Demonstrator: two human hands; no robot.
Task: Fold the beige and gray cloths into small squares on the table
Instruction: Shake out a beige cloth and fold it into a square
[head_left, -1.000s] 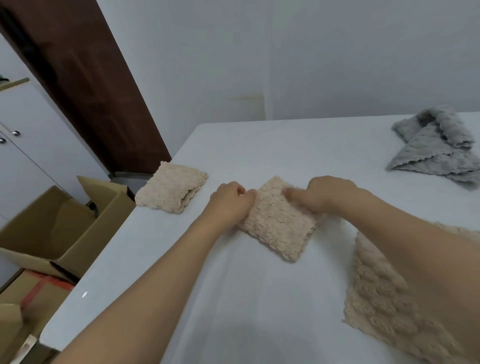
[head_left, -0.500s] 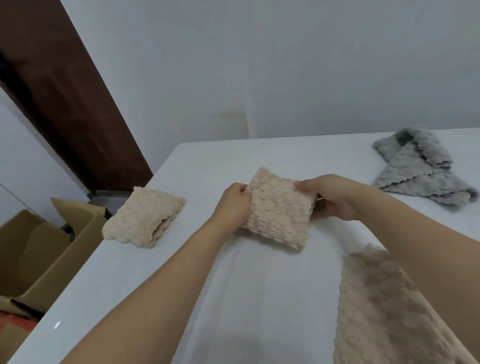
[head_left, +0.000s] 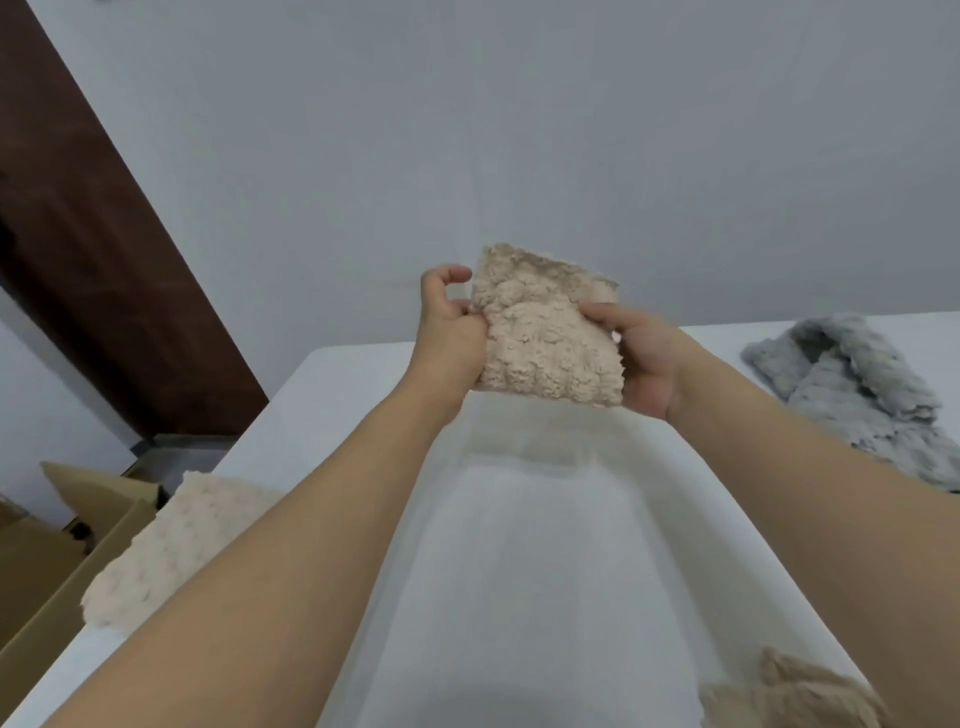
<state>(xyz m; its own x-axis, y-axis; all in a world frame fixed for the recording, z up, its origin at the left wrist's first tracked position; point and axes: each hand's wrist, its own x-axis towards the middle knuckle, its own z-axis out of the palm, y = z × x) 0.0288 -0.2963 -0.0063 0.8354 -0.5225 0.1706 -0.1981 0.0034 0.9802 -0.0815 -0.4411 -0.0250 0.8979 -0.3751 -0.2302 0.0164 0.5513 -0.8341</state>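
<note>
A small folded beige cloth (head_left: 548, 332) is held up in the air above the white table (head_left: 545, 545). My left hand (head_left: 449, 332) pinches its left edge and my right hand (head_left: 641, 358) grips its right edge. A second folded beige cloth (head_left: 176, 551) lies at the table's left edge, partly hidden by my left forearm. A crumpled gray cloth (head_left: 857, 395) lies at the far right. Another beige cloth (head_left: 784, 696) shows at the bottom right, under my right forearm.
Open cardboard boxes (head_left: 67, 545) stand on the floor left of the table. A dark brown door (head_left: 93, 249) is at the left and a pale wall rises behind the table.
Both hands have lifted the folded beige cloth off the table and raised it. The view has tilted up, so the other cloths sit lower in frame.
</note>
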